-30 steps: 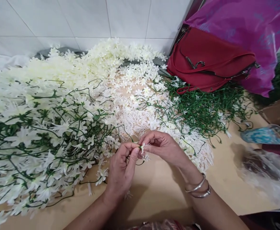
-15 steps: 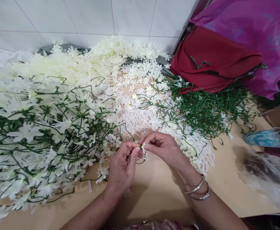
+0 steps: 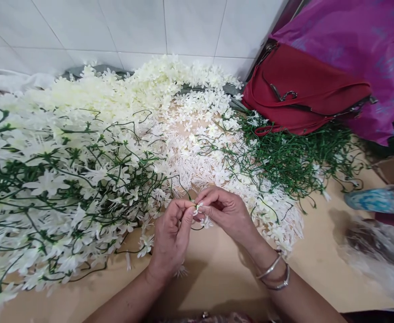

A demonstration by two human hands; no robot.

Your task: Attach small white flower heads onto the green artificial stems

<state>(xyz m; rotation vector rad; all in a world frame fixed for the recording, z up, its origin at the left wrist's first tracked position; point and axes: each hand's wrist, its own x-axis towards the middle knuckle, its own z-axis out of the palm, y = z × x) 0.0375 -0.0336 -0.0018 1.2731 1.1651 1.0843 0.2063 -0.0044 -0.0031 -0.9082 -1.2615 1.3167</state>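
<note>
Between my two hands is a small white artificial flower on a thin green stem. My left hand pinches the stem just below the blossom with thumb and forefinger. My right hand is closed on the flower's petals from the other side, its fingertips nearly meeting the left thumb. A second white blossom on the same spray hangs under the fingers. To the left lies a big heap of finished-looking flower sprays with green stems. White stamen pieces are scattered just beyond my hands.
Loose cream petals are piled along the tiled wall. Bare green stems lie at right, under a red handbag and beside a purple bag. A blue-patterned bottle and a clear plastic bag stand far right.
The right fingers have moved slightly left, closer to the left fingertips, and the small blossom now sits nearer the left thumb. The whole view has shifted a little.
</note>
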